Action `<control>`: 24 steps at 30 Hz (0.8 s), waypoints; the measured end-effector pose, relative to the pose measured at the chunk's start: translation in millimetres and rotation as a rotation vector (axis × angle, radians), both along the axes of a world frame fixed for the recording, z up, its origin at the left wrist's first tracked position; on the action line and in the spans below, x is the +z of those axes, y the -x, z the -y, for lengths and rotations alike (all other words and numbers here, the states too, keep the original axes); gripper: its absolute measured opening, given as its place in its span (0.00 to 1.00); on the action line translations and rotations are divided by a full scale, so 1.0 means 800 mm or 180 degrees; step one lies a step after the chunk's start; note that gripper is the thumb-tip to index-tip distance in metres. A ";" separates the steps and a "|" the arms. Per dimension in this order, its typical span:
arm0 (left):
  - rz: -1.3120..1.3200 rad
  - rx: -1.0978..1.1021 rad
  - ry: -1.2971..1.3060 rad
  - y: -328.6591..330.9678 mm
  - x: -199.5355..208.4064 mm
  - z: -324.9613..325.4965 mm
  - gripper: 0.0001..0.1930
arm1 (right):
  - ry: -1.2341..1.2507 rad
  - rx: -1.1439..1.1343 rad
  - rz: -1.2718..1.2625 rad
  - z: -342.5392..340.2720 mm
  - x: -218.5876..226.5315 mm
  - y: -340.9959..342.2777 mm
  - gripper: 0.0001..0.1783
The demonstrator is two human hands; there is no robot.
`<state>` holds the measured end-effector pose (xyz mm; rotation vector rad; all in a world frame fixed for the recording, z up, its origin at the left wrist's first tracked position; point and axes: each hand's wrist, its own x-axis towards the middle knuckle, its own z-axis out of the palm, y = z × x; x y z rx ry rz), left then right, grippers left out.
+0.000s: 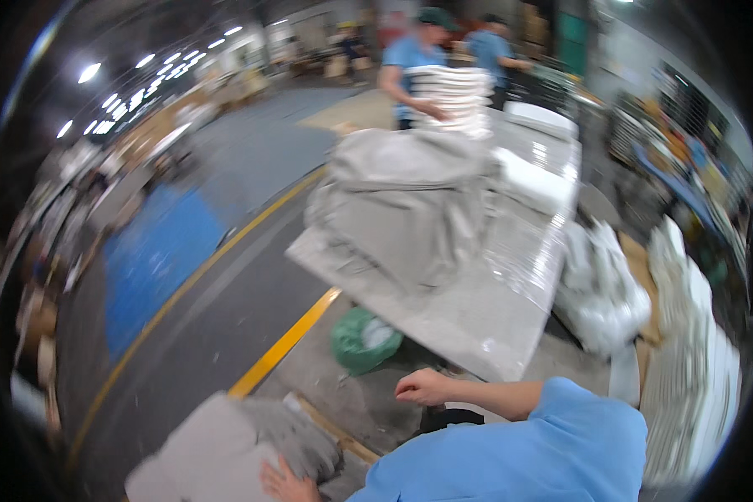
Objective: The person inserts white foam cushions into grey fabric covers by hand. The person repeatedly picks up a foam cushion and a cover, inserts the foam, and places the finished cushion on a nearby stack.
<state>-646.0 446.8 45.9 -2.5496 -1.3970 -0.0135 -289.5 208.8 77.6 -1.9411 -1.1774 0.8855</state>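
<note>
At the lower edge my left hand [289, 483] lies with its fingers spread on a bulky grey fabric-covered piece [217, 448], perhaps a cushion. My right hand [422, 387] is held in front of my body, its fingers curled in and nothing seen in them. Beyond it stands a table [510, 335] partly covered with clear plastic. A heap of grey fabric covers [402, 205] lies on that table, out of reach of both hands. Motion smears the picture somewhat.
A green bag [365, 341] sits on the floor near the table. White plastic bags [602, 293] and stacked white panels [686, 368] stand at the right. Behind the table a person [418, 71] handles a white stack [450, 96]; another person [489, 54] works farther back.
</note>
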 end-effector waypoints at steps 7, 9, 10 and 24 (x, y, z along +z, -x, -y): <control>0.0092 0.0039 0.0776 -0.027 -0.021 -0.009 0.44 | 0.0182 -0.1684 -0.0842 0.151 -0.027 -0.019 0.14; 0.0631 0.0097 0.1146 -0.041 -0.017 -0.015 0.47 | 0.0164 -0.2048 -0.1284 0.176 -0.041 -0.024 0.14; 0.0922 0.0022 0.1293 -0.056 -0.020 -0.013 0.47 | 0.0081 -0.2191 -0.1427 0.185 -0.049 -0.029 0.13; 0.0910 -0.0218 0.3943 -0.317 -0.049 0.201 0.47 | -0.1314 -0.3535 -0.1852 0.390 -0.034 -0.413 0.09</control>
